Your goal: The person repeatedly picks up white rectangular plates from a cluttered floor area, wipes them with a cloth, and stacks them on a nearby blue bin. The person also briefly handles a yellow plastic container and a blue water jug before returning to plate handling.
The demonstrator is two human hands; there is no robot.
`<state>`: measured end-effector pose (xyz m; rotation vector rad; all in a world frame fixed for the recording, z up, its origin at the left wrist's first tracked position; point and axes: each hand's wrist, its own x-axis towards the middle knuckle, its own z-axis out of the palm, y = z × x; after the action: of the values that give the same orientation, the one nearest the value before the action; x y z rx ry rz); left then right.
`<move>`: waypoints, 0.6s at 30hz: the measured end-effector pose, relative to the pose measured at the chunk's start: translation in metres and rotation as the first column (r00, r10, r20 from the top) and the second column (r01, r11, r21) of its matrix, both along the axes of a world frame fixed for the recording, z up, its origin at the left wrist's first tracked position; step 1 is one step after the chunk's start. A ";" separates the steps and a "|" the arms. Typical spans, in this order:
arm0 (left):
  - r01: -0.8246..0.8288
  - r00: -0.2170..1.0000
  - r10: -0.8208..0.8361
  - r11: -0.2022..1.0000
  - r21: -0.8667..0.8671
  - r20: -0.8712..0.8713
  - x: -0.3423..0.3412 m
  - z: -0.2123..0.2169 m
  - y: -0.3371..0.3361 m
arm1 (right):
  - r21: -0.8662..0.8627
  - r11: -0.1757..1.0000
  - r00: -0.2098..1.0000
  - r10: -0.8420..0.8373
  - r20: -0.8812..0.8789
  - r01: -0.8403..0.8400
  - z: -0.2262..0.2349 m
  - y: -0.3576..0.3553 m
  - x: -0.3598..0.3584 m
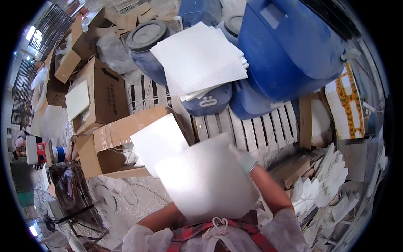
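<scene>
A white ribbed sheet (205,180) is held up in front of my body, slightly blurred by motion. My right hand (243,159), in a pale glove, is closed at its upper right edge. My left forearm (161,216) runs up behind the sheet's lower left side, so my left hand is hidden. Just beyond, another white sheet (159,140) lies on an open carton (124,126), partly covered by the one I hold. Farther off, a stack of white sheets (201,59) rests unevenly on blue drums.
A large blue jug (289,54) and a lidded drum (147,40) stand around the stack, by a white slatted pallet (268,130). A tall carton (103,92) is at left. White scraps (319,189) pile up at right. A black fan (50,222) is at lower left.
</scene>
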<state>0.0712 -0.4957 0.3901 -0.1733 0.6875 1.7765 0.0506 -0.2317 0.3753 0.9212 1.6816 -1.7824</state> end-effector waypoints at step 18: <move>-0.695 0.469 0.307 0.706 -0.132 -0.828 -0.260 0.079 0.069 | 0.741 0.560 0.674 0.387 -0.629 0.370 0.187 0.147 -0.344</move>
<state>-0.1887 -0.4267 0.4689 0.0915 1.8767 2.2490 -0.2933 -0.0848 0.5624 0.4329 3.2711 -1.3107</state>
